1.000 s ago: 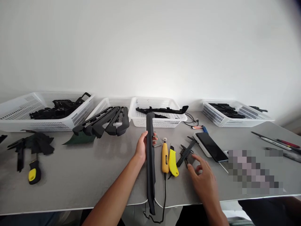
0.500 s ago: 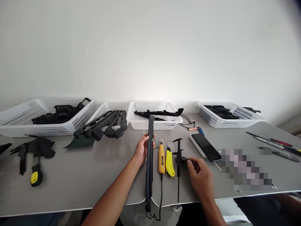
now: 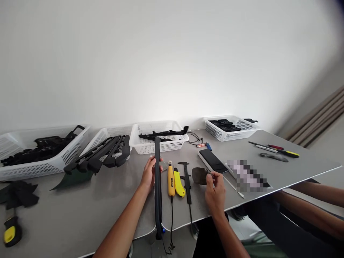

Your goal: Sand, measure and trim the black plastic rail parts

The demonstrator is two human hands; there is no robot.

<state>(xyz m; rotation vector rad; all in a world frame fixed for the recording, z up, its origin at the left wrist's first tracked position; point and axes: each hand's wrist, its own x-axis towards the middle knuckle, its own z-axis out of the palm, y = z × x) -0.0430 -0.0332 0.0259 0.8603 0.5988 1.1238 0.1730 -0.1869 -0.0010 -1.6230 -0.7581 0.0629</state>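
My left hand (image 3: pixel 148 175) is wrapped round a long black plastic trim strip (image 3: pixel 157 186), gripping it towards its upper end. The strip stands lengthwise before me, its lower end past the table's front edge. Between thumb and fingers, my right hand (image 3: pixel 215 190) pinches a small dark brown piece of sandpaper (image 3: pixel 199 175), its broad face towards me. Side by side between my hands lie a yellow corded rotary tool (image 3: pixel 171 181), a yellow utility knife (image 3: pixel 178 183) and a black caliper (image 3: pixel 187 184).
White baskets (image 3: pixel 158 147) with black plastic parts line the wall. A green sheet (image 3: pixel 72 180) and a yellow-black handled tool (image 3: pixel 12 232) lie left. On the right are a phone (image 3: pixel 213 160), a white cable (image 3: pixel 233 186) and several slim tools (image 3: pixel 274 149). Another person's arms (image 3: pixel 311 211) show lower right.
My view has turned right, so the table's things sit further left. My right hand has raised the sandpaper from beside the caliper, turning its face towards me. My left hand keeps the trim strip.
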